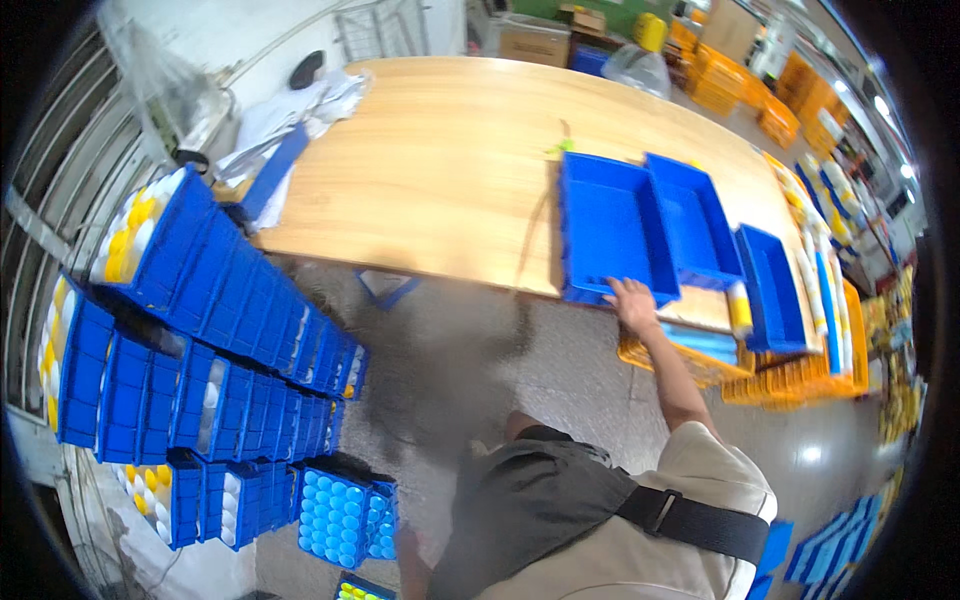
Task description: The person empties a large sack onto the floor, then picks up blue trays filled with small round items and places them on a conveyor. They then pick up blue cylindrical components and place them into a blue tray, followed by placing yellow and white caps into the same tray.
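Observation:
On the right part of the wooden table point(430, 150) sits a blue plastic bin point(615, 220) with nothing visible in it. My right hand point(632, 305) grips the near rim of this bin, its fingers hooked over the wall. A second blue bin point(695, 225) stands against its right side, and a narrower blue bin point(775, 285) lies further right by the table edge. My left hand point(410, 555) shows only as a blurred patch low in the picture, beside a blue bin of light-blue round caps point(332, 515); its fingers cannot be made out.
Tall stacks of blue bins point(220, 290) holding white and yellow round-ended items line the left. Orange crates point(800, 385) stand at the table's right, with a yellow-and-white tube point(739, 310) nearby. White cloth and plastic point(290, 120) lie on the far left corner. Cardboard boxes point(535, 45) are behind.

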